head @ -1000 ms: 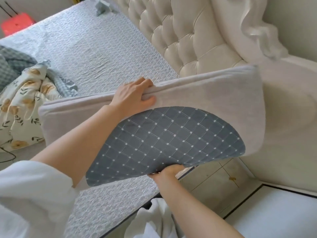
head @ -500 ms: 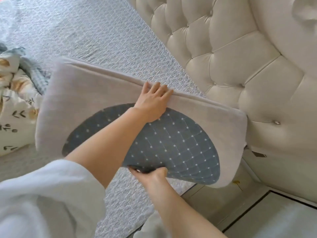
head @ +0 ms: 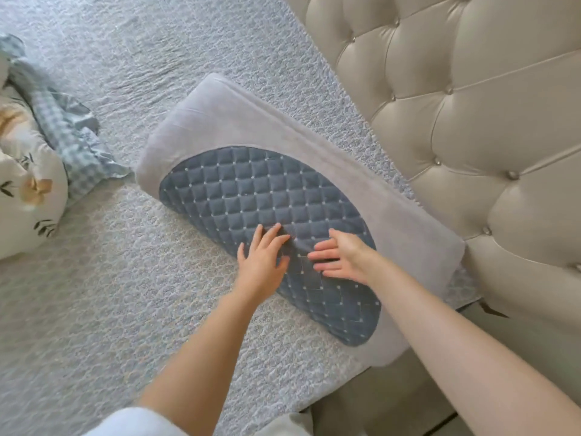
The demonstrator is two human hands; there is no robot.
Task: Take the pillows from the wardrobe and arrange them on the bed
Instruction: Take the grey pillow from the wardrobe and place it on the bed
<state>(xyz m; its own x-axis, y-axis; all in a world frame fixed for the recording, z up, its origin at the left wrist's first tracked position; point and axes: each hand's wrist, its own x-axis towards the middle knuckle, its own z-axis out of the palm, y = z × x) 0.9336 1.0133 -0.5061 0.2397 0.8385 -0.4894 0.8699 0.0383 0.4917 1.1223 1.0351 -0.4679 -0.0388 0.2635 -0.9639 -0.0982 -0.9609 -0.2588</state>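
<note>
A flat grey pillow (head: 239,114) with a dark blue quilted patch lies on the bed (head: 110,294), along the foot of the tufted headboard. Its near right corner hangs slightly over the bed's edge. My left hand (head: 262,258) rests with spread fingers on the blue patch at the pillow's near edge. My right hand (head: 341,256) hovers or lies flat on the patch just to the right, fingers apart and pointing left. Neither hand grips anything.
The cream tufted headboard (head: 465,127) rises at the right. A bundled floral and blue-checked quilt (head: 37,171) lies at the left edge of the bed. The bed is covered by a pale textured sheet.
The pillow, held up in both hands before, now lies flat on the bed by the headboard. Both hands have let go and rest open on top of it.
</note>
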